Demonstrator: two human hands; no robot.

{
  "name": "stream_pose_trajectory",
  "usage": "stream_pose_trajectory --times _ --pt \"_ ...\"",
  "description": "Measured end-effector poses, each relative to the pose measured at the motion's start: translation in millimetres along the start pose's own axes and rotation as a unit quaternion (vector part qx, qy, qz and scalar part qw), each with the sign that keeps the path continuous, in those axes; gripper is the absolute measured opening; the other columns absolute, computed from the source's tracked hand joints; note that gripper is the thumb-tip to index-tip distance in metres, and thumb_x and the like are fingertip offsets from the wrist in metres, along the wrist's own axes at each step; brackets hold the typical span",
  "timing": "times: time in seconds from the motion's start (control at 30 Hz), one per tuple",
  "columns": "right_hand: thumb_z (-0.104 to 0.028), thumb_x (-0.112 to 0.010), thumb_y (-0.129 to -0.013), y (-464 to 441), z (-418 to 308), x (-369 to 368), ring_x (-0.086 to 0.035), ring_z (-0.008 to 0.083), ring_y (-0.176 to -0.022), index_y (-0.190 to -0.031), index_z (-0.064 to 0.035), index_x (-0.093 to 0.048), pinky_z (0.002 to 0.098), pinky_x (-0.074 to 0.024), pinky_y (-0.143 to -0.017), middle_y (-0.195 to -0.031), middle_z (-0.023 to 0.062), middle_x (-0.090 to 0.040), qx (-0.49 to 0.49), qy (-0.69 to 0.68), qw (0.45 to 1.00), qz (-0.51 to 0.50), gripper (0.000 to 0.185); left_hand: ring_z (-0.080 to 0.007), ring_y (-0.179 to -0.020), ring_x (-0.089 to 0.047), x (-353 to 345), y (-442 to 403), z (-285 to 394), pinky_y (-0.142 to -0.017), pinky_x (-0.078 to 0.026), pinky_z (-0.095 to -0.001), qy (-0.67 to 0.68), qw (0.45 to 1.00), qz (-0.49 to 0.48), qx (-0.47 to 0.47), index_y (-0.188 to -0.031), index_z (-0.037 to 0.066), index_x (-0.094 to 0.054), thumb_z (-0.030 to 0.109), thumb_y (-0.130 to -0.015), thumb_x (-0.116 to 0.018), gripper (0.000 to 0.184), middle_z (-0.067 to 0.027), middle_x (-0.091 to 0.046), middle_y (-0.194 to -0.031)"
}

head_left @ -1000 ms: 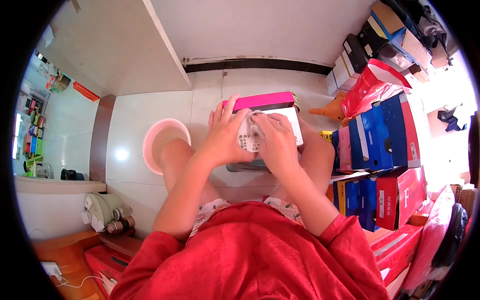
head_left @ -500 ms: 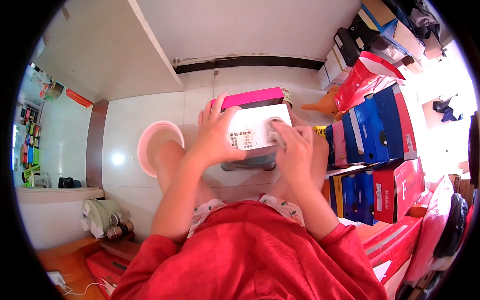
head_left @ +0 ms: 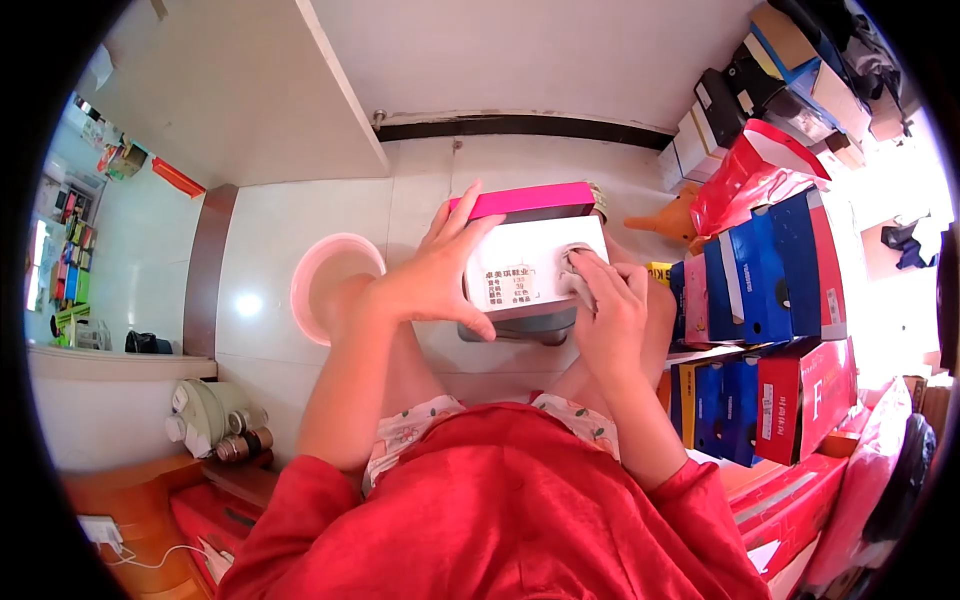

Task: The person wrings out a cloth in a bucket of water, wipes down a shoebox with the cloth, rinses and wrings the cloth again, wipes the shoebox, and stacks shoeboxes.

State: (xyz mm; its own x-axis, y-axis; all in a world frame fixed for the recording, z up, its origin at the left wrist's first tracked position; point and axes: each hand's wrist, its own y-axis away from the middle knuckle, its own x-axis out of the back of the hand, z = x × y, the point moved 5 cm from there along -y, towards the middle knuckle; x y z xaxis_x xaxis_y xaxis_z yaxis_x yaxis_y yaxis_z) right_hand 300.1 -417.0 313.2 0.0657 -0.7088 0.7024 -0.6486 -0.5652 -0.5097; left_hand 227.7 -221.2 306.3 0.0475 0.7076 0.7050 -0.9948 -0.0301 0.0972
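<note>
A shoebox (head_left: 535, 240) with a white end and a bright pink edge is held between my knees, above a dark grey object (head_left: 525, 329) that is mostly hidden. Black Chinese print and a size number show on the white end. My left hand (head_left: 435, 275) grips the box from its left side, thumb below and fingers over the top edge. With my right hand (head_left: 612, 305) I press a small greyish cloth (head_left: 578, 275) against the right part of the white end; the fingers partly cover it.
A pink bucket (head_left: 300, 290) stands on the tiled floor by my left leg. Stacked shoeboxes (head_left: 770, 285) rise close on my right, with a red plastic bag (head_left: 750, 175) and an orange toy-like object (head_left: 665, 220) behind. A cream-coloured appliance (head_left: 205, 415) is at lower left.
The whole view has shifted slightly, so the scene sits further right. My right hand's fingers now lie flatter over the cloth on the box. The left hand keeps its grip.
</note>
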Motion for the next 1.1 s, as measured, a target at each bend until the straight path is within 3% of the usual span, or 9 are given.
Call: stream_pose_trajectory --times 0.1,0.43,0.7,0.83,0.93,1.1 --pt "0.008 -0.062 -0.069 -2.5 -3.2 -0.2 -0.053 0.0306 -0.095 -0.110 -0.0049 -0.065 0.0372 -0.0450 -0.086 -0.114 0.0074 -0.066 0.038 -0.005 0.999 0.000 0.043 -0.0422 -0.146 0.000 0.7 2.4 1.8 -0.116 -0.018 -0.0515 0.039 0.999 -0.017 -0.005 -0.144 0.007 -0.031 0.029 -0.041 -0.095 0.123 -0.0184 0.003 -0.159" --pt "0.006 -0.062 -0.071 -10.8 -12.6 -11.0 -0.054 0.0311 -0.096 -0.107 -0.0036 -0.065 0.0387 -0.0458 -0.087 -0.112 0.0087 -0.067 0.022 -0.016 1.000 -0.008 0.038 -0.0407 -0.146 -0.003 4.6 -0.5 -6.7 -0.116 -0.019 -0.0504 0.046 0.998 -0.006 -0.039 -0.143 0.008 -0.035 0.020 -0.043 -0.091 0.115 -0.0167 -0.003 -0.160" --pt "-0.003 -0.061 -0.070 -4.9 -69.8 -48.7 -0.056 0.0295 -0.097 -0.107 -0.0041 -0.066 0.0359 -0.0467 -0.088 -0.111 0.0087 -0.067 0.146 -0.079 0.985 -0.052 0.038 -0.0399 -0.142 -0.017 2.9 -1.8 -5.7 -0.113 -0.027 -0.0459 0.029 0.998 0.012 -0.055 -0.139 0.007 -0.040 0.010 -0.044 -0.083 0.104 -0.0145 -0.015 -0.157" --pt "-0.002 -0.060 -0.070 -4.2 -56.0 -38.4 -0.056 0.0284 -0.096 -0.108 -0.0049 -0.066 0.0355 -0.0465 -0.087 -0.110 0.0076 -0.067 0.113 -0.082 0.989 -0.055 0.038 -0.0381 -0.139 -0.022 -2.4 -1.5 0.8 -0.112 -0.029 -0.0455 0.029 0.998 0.031 -0.053 -0.138 0.007 -0.040 0.008 -0.042 -0.081 0.104 -0.0143 -0.019 -0.155" --pt "0.000 -0.060 -0.070 -9.5 -31.2 -24.5 -0.056 0.0277 -0.096 -0.107 -0.0061 -0.066 0.0354 -0.0462 -0.086 -0.109 0.0066 -0.068 0.093 -0.009 0.995 -0.031 0.038 -0.0364 -0.140 -0.022 -2.8 0.4 1.8 -0.113 -0.028 -0.0446 0.012 0.999 0.028 -0.023 -0.138 0.007 -0.040 0.009 -0.042 -0.080 0.103 -0.0150 -0.020 -0.155" --pt "0.009 -0.060 -0.068 -23.7 29.4 1.9 -0.056 0.0293 -0.090 -0.107 -0.0075 -0.067 0.0347 -0.0462 -0.083 -0.107 0.0076 -0.069 -0.016 0.051 0.998 0.038 0.043 -0.0353 -0.140 -0.022 -1.5 -0.4 5.1 -0.114 -0.026 -0.0439 0.014 0.999 0.034 -0.018 -0.137 0.007 -0.040 0.013 -0.045 -0.078 0.100 -0.0144 -0.020 -0.155"
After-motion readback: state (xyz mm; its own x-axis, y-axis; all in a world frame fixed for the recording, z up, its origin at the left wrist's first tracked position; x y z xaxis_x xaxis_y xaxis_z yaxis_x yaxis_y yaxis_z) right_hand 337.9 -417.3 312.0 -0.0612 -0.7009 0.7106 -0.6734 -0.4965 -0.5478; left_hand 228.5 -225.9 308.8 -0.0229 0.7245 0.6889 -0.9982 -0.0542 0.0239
